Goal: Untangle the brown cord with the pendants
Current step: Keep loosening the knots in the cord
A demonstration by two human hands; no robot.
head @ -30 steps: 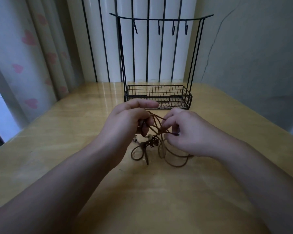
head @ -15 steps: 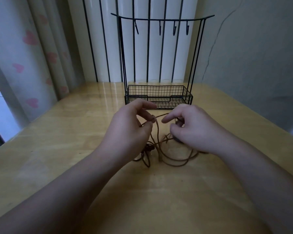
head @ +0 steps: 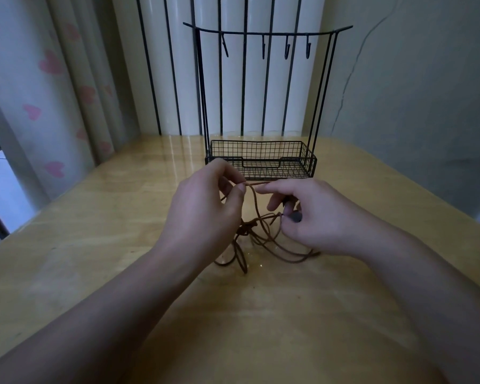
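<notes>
Teasing the strand out slowly, without tightening the knot, seems wisest. At frame centre, the left hand (head: 205, 209) pinches a raised strand of the thin brown cord (head: 257, 239) between thumb and forefinger. The right hand (head: 313, 217) pinches a small dark grey pendant (head: 296, 217). Remaining loops lie tangled on the yellow wooden table (head: 94, 245) below.

Glossy wooden table (head: 100, 245), black metal wire rack (head: 263, 162).
</notes>
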